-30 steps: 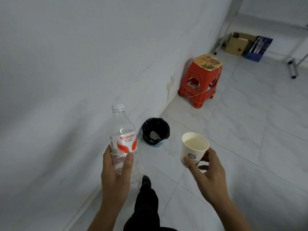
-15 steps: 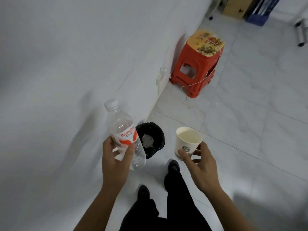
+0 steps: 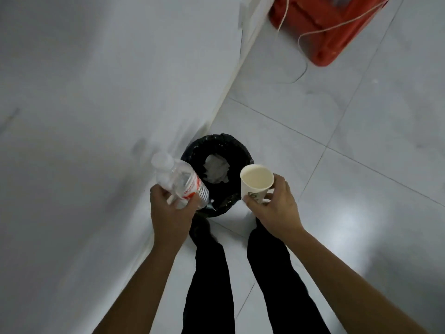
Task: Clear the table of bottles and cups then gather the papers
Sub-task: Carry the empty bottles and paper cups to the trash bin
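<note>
My left hand [image 3: 169,213] grips a clear plastic water bottle [image 3: 178,179] with a red and white label, tilted with its white cap up and to the left. In my right hand [image 3: 277,208] is a white paper cup [image 3: 255,183], upright and empty as far as I can see. Both hang just above the near rim of a small bin lined with a black bag [image 3: 238,150], the bottle at its left edge, the cup at its right. Crumpled white paper [image 3: 216,168] lies inside the bin.
The bin stands on a white tiled floor against a white wall [image 3: 96,92] on my left. A red plastic stool [image 3: 320,27] with a thin white cord [image 3: 303,56] trailing from it stands farther along the wall. My legs in black trousers [image 3: 212,273] are right behind the bin.
I have stepped up to the bin and my view has tipped down over it. Both hands with bottle and cup are now at its rim, and the bottle has tilted further.
</note>
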A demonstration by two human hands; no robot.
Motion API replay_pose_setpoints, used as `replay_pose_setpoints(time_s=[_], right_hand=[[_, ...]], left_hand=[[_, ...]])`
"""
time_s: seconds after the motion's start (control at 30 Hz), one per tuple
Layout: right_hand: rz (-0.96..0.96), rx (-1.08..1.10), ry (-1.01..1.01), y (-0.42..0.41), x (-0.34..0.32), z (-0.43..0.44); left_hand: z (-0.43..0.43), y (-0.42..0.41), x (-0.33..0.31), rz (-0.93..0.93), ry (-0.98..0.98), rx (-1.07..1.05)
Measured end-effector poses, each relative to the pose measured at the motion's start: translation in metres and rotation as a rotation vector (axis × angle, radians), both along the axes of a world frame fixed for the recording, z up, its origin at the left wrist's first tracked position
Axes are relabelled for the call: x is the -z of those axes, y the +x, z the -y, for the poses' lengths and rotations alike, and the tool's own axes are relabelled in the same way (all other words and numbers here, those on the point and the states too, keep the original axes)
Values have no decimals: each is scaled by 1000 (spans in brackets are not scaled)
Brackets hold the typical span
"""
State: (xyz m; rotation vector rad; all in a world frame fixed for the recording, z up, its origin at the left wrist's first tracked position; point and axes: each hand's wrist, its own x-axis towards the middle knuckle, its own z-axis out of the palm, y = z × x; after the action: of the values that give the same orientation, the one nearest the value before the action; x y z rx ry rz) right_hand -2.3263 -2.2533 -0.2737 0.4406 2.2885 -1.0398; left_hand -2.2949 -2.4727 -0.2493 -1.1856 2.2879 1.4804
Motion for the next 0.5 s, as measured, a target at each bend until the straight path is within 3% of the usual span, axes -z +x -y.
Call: replay_pose_setpoints(time_s=[0.17,0.3,0.4,0.5], right_hand=[[88,-80,35,-7,171,59],[202,-216,100,-15,275,95],[354,-254,137,-20,316,106],[396,-225,146,-16,315,107]], left_hand=[[25,-10,125,-9,-93,44],[39,-6,184,-44,-82,31],[44,-6,213,-49,-66,43],[39,-12,232,-31,-62,84]])
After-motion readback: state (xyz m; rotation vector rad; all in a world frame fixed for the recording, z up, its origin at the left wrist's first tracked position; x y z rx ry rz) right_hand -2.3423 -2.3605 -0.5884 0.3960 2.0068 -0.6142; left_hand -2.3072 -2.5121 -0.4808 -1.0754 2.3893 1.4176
